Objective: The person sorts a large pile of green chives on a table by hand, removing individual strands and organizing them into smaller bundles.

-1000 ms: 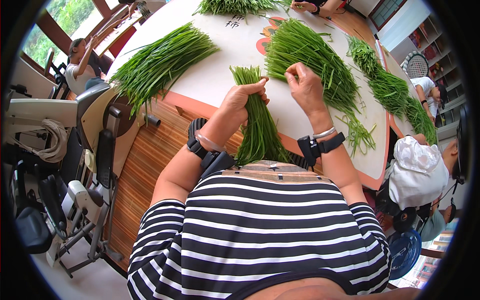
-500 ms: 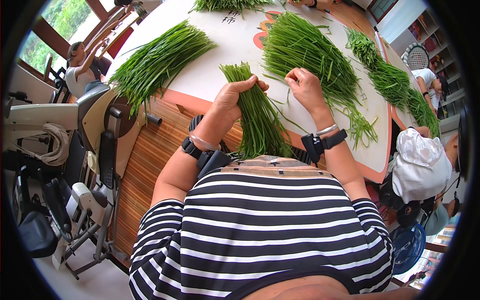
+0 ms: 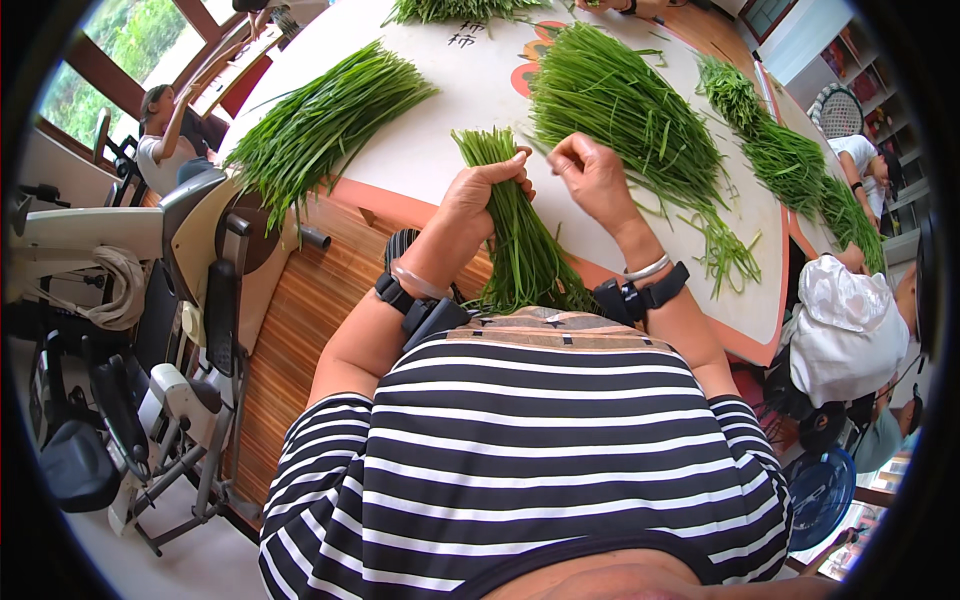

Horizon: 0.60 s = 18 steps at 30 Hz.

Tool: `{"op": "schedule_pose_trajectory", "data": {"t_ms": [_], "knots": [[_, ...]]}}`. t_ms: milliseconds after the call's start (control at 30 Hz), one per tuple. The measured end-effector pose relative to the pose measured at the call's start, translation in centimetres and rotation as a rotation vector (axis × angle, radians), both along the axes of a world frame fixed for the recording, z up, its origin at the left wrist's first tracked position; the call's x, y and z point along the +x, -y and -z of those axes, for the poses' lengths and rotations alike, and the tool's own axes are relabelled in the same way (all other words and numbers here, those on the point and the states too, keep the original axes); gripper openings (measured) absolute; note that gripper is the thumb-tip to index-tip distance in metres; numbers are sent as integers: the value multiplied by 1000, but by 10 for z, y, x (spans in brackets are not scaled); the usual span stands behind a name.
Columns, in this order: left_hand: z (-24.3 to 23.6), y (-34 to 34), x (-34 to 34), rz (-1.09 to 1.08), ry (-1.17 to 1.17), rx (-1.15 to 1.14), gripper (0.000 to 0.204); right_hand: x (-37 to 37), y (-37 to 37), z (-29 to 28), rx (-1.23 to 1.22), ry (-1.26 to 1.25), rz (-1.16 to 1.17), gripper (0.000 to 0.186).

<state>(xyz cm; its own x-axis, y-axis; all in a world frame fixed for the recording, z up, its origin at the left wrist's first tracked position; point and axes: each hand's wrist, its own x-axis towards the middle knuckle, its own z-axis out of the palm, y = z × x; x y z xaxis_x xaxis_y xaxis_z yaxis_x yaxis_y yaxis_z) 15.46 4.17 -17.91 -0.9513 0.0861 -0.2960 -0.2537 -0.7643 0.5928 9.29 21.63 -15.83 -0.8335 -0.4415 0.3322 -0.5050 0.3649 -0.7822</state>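
Note:
My left hand [image 3: 487,195] is closed round a bunch of garlic chives [image 3: 520,240], held upright with the pale cut ends above the fist and the long green leaves hanging toward my lap. Just to the right of those ends is my right hand [image 3: 592,178], its fingers curled and pinched; whether anything is between them I cannot make out. A large heap of chives [image 3: 630,100] lies on the white table [image 3: 470,100] behind my right hand. Another big pile [image 3: 335,120] rests at the table's left edge, with leaf tips hanging over it.
Loose chive scraps [image 3: 727,250] lie near the table's right corner. More chives [image 3: 785,160] line the far right side, where a person in white [image 3: 860,165] bends over. Exercise equipment [image 3: 190,300] stands close on my left. A white bag [image 3: 850,325] is at the right.
My right hand has moved left, nearer the top of the bunch. My left hand has shifted slightly right with the chives still in its grip.

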Motion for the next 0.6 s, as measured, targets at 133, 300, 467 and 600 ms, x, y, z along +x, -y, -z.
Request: {"op": "schedule_pose_trajectory", "data": {"t_ms": [133,300,467,600], "knots": [[3,3,-3,45,-6,5,20,11,5,4,-129,104,-131,8],[-4,0,4,48,-3,-1,19,-15,-13,8,52,-99,14,7],[-13,-2,8,35,-46,5,17,-38,-21,26,441,-364,202,7],[0,5,6,39,-44,40,15,-37,-21,26,460,-394,206,8]]}}
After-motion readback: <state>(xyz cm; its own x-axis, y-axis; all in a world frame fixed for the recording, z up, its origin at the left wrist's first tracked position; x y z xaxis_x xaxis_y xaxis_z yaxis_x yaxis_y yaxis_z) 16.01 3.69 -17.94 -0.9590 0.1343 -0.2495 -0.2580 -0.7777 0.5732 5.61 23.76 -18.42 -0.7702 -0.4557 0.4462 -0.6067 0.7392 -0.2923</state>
